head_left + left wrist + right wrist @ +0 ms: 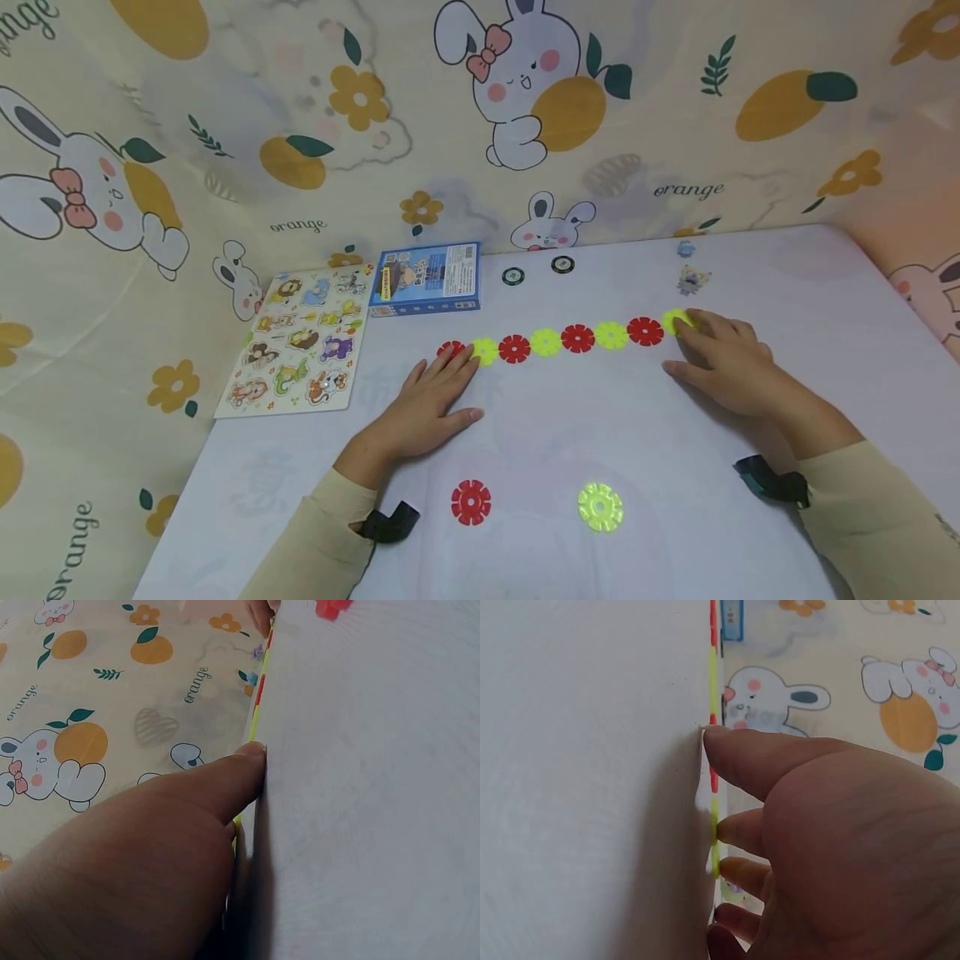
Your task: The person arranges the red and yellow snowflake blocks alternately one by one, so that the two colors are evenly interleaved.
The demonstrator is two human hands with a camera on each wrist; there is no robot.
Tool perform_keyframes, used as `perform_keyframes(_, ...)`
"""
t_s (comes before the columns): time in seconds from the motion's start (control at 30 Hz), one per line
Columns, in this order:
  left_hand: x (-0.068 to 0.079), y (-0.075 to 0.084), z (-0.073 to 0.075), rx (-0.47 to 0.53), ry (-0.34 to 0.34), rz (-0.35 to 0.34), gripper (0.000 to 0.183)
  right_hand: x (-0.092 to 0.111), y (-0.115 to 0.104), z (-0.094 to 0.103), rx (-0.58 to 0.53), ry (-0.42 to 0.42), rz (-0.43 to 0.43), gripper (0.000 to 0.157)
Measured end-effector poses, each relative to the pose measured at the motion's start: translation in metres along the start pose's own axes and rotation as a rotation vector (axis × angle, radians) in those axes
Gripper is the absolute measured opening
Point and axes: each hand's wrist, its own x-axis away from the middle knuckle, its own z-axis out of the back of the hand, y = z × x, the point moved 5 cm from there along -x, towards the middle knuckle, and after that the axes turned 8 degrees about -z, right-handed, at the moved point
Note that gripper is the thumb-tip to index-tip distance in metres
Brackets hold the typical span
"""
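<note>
Notched plastic discs, red (pixel 577 338) and yellow-green (pixel 611 335) by turns, lie in a slightly slanting row across the white table. My left hand (pixel 426 414) rests flat at the row's left end, its fingertips on the end red disc and at the edge of the neighbouring yellow-green one. At the other end, my right hand (pixel 723 367) touches the last yellow-green disc (pixel 672 321) with extended fingers, partly covering it. Its thumb (pixel 731 754) is spread along the tabletop in the right wrist view. Nearer to me lie a loose red disc (pixel 471 502) and a loose yellow-green disc (pixel 600 507).
Behind the row lie a blue box (pixel 426 279), two dark round pieces (pixel 513 276) and two small cartoon figures (pixel 693 280). A board with animal pictures (pixel 300 342) is at the left table edge. Patterned cloth (pixel 420 108) hangs behind the table.
</note>
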Motion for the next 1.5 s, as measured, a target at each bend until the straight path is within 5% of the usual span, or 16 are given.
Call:
perform_keyframes(0.57,0.000,-0.003,-0.002,0.012,-0.002,-0.014,0.077,0.001,-0.005,0.004,-0.033,0.025,-0.003,0.085)
perform_keyframes(0.77,0.000,-0.003,-0.003,0.021,-0.006,-0.015,0.078,0.010,-0.032,0.016,-0.397,0.043,0.080,0.070)
perform_keyframes(0.9,0.000,-0.004,-0.003,0.017,-0.008,-0.018,0.078,0.023,-0.076,0.006,-0.656,-0.055,0.202,0.059)
perform_keyframes(1.1,-0.001,-0.003,-0.002,0.009,-0.011,-0.010,0.078,0.057,-0.150,-0.038,-0.778,-0.369,0.342,0.066)
perform_keyframes(1.27,-0.002,-0.002,-0.002,0.018,-0.014,-0.003,0.079,0.093,-0.194,-0.070,-0.728,-0.554,0.434,0.070)
perform_keyframes(1.5,-0.001,-0.001,-0.001,0.011,-0.005,-0.009,0.077,0.107,-0.226,-0.098,-0.347,-0.413,0.493,0.081)
